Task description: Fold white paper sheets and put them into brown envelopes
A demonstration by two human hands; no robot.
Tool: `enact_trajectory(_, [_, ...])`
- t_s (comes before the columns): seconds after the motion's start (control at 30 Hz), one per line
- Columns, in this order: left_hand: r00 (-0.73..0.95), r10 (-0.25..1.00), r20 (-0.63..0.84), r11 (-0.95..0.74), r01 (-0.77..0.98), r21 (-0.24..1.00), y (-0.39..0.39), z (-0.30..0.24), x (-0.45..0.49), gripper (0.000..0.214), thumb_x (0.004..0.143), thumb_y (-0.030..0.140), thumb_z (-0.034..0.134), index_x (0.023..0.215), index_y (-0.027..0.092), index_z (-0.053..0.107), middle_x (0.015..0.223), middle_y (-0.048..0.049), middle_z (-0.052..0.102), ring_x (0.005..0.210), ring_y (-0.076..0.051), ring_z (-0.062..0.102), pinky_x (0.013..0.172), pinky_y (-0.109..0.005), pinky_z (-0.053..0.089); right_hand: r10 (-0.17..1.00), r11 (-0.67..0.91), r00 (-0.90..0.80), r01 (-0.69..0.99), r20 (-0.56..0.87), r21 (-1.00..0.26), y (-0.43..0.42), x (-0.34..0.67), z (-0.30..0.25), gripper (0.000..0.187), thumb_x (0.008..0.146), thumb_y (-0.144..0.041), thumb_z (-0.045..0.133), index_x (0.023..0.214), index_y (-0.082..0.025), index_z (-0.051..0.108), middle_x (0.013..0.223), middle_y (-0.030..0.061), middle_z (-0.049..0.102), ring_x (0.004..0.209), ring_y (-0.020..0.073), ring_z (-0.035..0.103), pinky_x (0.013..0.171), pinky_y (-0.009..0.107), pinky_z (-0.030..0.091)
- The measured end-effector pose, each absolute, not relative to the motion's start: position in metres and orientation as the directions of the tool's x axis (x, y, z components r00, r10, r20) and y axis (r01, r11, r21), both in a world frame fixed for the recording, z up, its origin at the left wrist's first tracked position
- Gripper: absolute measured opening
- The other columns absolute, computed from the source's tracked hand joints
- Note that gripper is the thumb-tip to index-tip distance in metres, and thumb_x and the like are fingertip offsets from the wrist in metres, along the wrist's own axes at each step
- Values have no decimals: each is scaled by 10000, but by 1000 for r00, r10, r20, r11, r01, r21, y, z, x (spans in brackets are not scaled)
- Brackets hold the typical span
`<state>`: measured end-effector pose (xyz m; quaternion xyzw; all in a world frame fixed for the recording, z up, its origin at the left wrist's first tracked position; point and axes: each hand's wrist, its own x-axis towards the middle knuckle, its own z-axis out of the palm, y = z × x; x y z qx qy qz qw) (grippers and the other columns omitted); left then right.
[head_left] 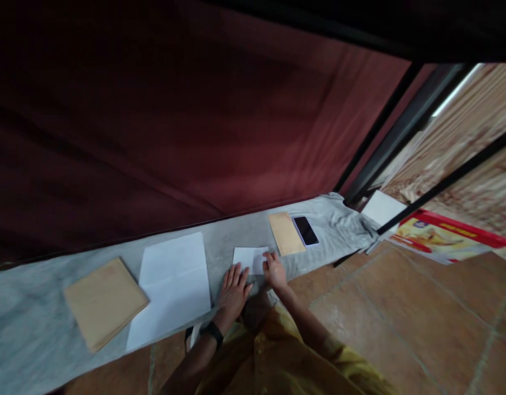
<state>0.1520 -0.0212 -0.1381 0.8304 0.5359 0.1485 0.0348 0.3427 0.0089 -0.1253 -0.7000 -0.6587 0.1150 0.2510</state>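
Observation:
A small white sheet of paper (249,257), apparently folded, lies on the grey cloth in front of me. My left hand (233,289) rests flat with fingers stretched out, the tips on the paper's lower left part. At the paper's right edge, my right hand (274,272) has its fingers curled in a pinch on it. A single brown envelope (286,235) lies just beyond my right hand. To the left is a larger stack of white paper (174,280), its lower left corner region partly under a pile of brown envelopes (107,302).
A phone (306,231) lies right of the single envelope. Grey cloth (26,318) covers the narrow surface, bunched at its right end. A dark red curtain (236,126) hangs behind. Black poles (380,126), a white box (382,208) and a red-yellow printed box (442,236) stand right.

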Motion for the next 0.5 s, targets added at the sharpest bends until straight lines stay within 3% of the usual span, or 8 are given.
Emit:
enact_trajectory(0.13, [380,901,209,-420,885,200,-21,-143,150,506,995,412,455,1469,248,525,1607,-116,412,1516,-318,314,1196,-553,338,969,62,38,921,245,-386,1,332,-120,415,976,-170,438,1363,-121,583,1438,178,547,1259,291,558,1042,407,467])
enact_trajectory(0.23, [396,900,180,-425,888,172,-21,-144,149,493,990,387,451,1445,232,558,1612,-128,398,1517,-331,309,1203,-551,323,953,203,-96,906,286,-371,-2,317,-120,433,1010,-244,452,1410,-120,558,1566,163,438,1407,317,431,1133,460,393])
enact_trajectory(0.33, [430,890,153,-450,882,139,-20,-146,147,509,982,342,431,1443,167,558,1607,-153,398,1514,-328,315,1213,-537,312,943,271,-161,880,292,-390,0,304,-124,434,1030,-324,467,1417,-158,571,1573,133,451,1448,289,399,1172,456,361])
enact_trajectory(0.5, [416,894,169,-438,889,130,-17,-149,145,551,995,329,360,1473,97,507,1588,-163,426,1508,-294,336,1216,-501,325,953,232,-132,895,271,-382,0,301,-135,450,1042,-403,465,1429,-199,570,1554,122,483,1443,278,428,1162,467,374])
